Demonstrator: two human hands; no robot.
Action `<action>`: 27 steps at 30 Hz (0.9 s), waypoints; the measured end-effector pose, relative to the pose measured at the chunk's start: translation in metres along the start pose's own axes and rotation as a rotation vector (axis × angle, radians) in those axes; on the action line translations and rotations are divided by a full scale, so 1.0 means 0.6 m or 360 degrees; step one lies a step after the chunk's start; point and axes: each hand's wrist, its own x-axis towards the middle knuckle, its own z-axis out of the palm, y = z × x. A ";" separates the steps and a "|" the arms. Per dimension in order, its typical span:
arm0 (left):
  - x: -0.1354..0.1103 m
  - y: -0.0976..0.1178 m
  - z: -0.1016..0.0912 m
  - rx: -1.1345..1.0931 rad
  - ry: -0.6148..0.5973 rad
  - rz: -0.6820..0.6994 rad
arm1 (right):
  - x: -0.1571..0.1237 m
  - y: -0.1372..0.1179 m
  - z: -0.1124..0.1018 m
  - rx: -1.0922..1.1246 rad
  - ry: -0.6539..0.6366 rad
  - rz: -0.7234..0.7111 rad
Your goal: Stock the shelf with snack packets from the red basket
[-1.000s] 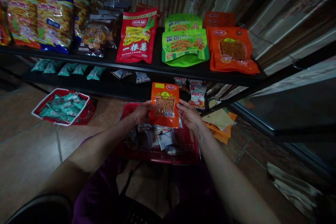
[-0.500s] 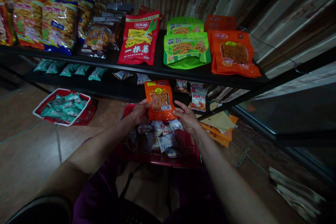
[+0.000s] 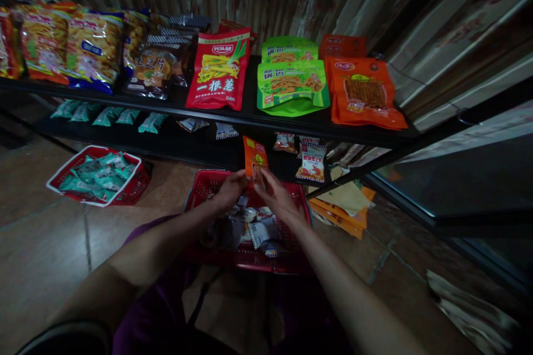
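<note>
An orange snack bag (image 3: 255, 154) is upright between my hands above the red basket (image 3: 204, 177), turned partly sideways. My left hand (image 3: 232, 189) pinches its lower left edge. The fingers of my right hand (image 3: 275, 195) lie over the lower front and right side, hiding part of the bag's clear window. Below, several small white snack packets (image 3: 263, 231) lie loose in the basket, which stands in front of my knees.
A black shelf (image 3: 250, 117) crosses ahead, bearing a red bag (image 3: 217, 75), green bags (image 3: 291, 86), orange bags (image 3: 364, 91) and other snacks. Small packets (image 3: 311, 162) lie on the lower shelf. At left stands a basket (image 3: 139, 177) of teal packets; orange packaging (image 3: 341, 213) lies on the floor at right.
The orange bag has turned from facing me to partly edge-on and is slightly lower. My right hand has moved left, closer to my left hand, and closed over the bag's front.
</note>
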 end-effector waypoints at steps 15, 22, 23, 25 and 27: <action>0.017 0.007 -0.031 0.0252 0.0397 0.0241 | 0.004 0.005 -0.017 0.1176 -0.0115 0.0715; 0.009 0.017 -0.057 0.0692 0.0464 -0.0099 | 0.020 0.030 -0.025 0.1156 -0.0183 0.0716; 0.001 0.019 -0.055 0.0651 0.0283 -0.0230 | 0.019 0.031 -0.026 0.1145 -0.0188 0.0709; -0.017 0.018 -0.049 0.0544 -0.0004 -0.0390 | 0.014 0.034 -0.031 0.1091 -0.0215 0.0710; -0.036 0.007 -0.043 0.0546 -0.0053 -0.0441 | 0.004 0.037 -0.036 0.1005 -0.0280 0.0723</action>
